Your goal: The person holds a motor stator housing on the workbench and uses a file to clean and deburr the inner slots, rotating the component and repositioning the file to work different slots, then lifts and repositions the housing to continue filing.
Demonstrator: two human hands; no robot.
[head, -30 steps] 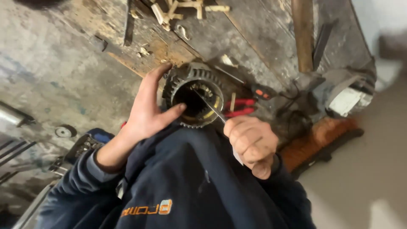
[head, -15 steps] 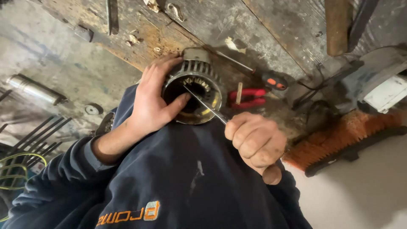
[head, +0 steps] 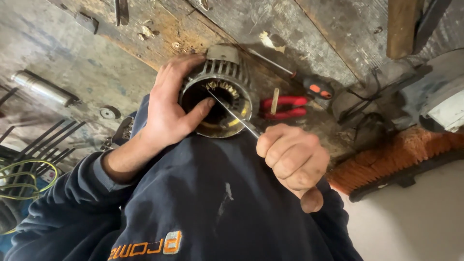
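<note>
A round finned metal motor housing [head: 227, 79] with copper windings inside rests on a worn wooden bench [head: 299, 34]. My left hand [head: 169, 106] grips its rim, thumb hooked over the open mouth. My right hand [head: 294, 157] is closed around the dark handle of a thin metal rod tool [head: 237, 117], whose tip reaches into the housing's opening.
Red-handled pliers [head: 285, 107] and a screwdriver with an orange-marked handle [head: 314, 88] lie just beyond the housing. An orange-bristled brush [head: 386, 162] sits at the right, a metal cylinder [head: 41, 88] and yellow-green wires [head: 29, 181] at the left. My dark sweatshirt fills the foreground.
The view has shifted and drawn closer. The housing now shows its finned side more, and both hands keep their grips, with the rod's tip still inside the opening.
</note>
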